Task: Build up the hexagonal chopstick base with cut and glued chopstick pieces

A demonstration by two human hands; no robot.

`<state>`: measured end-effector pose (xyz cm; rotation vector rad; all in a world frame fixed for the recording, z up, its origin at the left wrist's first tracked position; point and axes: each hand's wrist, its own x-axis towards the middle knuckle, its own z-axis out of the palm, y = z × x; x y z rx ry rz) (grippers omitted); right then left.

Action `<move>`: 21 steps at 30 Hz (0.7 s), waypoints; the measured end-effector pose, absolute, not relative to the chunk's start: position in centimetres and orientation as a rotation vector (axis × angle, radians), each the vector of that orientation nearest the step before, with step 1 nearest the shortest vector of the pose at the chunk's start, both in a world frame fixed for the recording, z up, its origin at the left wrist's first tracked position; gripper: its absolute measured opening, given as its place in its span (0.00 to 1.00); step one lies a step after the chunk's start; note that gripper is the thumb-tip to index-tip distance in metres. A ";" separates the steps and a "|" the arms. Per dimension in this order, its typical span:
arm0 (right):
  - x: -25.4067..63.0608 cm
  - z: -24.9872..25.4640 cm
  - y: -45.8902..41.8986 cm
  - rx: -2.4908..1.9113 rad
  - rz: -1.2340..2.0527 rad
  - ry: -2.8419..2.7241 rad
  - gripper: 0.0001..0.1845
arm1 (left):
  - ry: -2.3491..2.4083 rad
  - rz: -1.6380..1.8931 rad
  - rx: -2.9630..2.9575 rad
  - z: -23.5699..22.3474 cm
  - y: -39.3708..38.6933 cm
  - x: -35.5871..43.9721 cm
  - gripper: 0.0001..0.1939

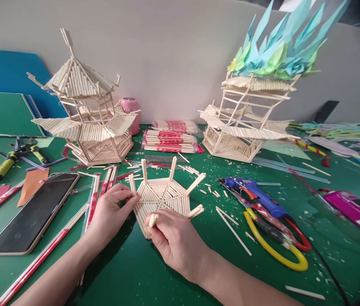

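A many-sided base (162, 193) of pale wooden sticks lies on the green table, with several short stick posts rising from its corners. My left hand (114, 210) is closed at the base's left corner, thumb and forefinger pinching around the foot of a left post (132, 183). At the near corner my right hand (180, 242) grips a short stick post (153, 219) between thumb and fingers; its top end shows above them. The lower part of that post and the near edge of the base are partly hidden by my right hand.
Two stick pavilions (94, 127) stand behind, the right one topped with blue paper (275, 55). Stick bundles (170, 140) lie between them. Right are a blue glue gun (250, 191) and yellow-and-red-handled cutters (275, 255); left, a phone (33, 212) and pliers (8, 163).
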<state>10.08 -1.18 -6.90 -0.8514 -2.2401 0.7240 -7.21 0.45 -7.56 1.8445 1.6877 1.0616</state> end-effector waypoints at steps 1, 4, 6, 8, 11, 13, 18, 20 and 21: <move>10.0 -6.9 -1.2 -0.851 0.725 -2.237 0.12 | 1.685 1.061 1.847 -7.6 0.5 -7.2 0.10; 10.0 -6.9 -1.2 -0.856 0.734 -2.236 0.11 | 1.682 1.058 1.849 -7.5 0.5 -7.2 0.11; 10.0 -6.8 -1.2 -0.861 0.730 -2.238 0.11 | 1.680 1.057 1.848 -7.4 0.4 -7.1 0.11; 10.0 -6.8 -1.1 -0.865 0.715 -2.237 0.11 | 1.675 1.056 1.846 -7.4 0.4 -7.1 0.11; 10.0 -6.7 -1.1 -0.864 0.713 -2.243 0.11 | 1.662 1.058 1.840 -7.3 0.4 -7.1 0.10; 10.0 -6.8 -1.0 -0.866 0.732 -2.249 0.11 | 1.656 1.061 1.834 -7.4 0.4 -7.1 0.10; 9.8 -6.5 -0.9 -0.880 0.769 -2.261 0.11 | 1.655 1.069 1.811 -7.6 0.4 -7.2 0.11; 9.8 -6.4 -0.9 -0.884 0.768 -2.266 0.11 | 1.655 1.069 1.804 -7.7 0.4 -7.2 0.11; 9.7 -6.3 -0.9 -0.887 0.769 -2.268 0.11 | 1.654 1.067 1.801 -7.7 0.4 -7.2 0.11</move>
